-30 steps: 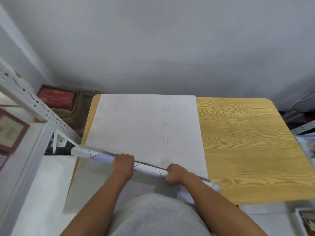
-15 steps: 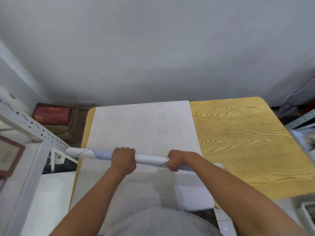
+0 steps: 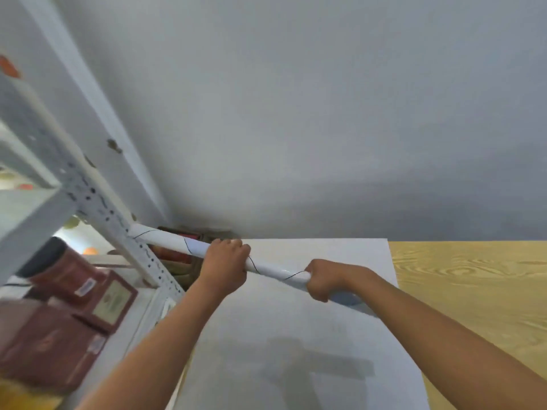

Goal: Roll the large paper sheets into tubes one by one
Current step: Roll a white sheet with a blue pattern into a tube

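White paper tube [image 3: 276, 269] | gripped by left hand [image 3: 226, 266] | right hand [image 3: 324, 278]

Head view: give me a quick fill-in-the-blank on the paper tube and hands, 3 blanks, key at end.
1. The paper tube is gripped by ____ hands.
2. The left hand holds the tube nearer the white metal ____.
3. Beneath the right hand, a flat paper sheet covers part of the ____ table.

Missing words: both; shelf; wooden

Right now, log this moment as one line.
rolled paper tube: lifted, tilted | left hand: grips tube | right hand: grips tube | flat sheet: on table
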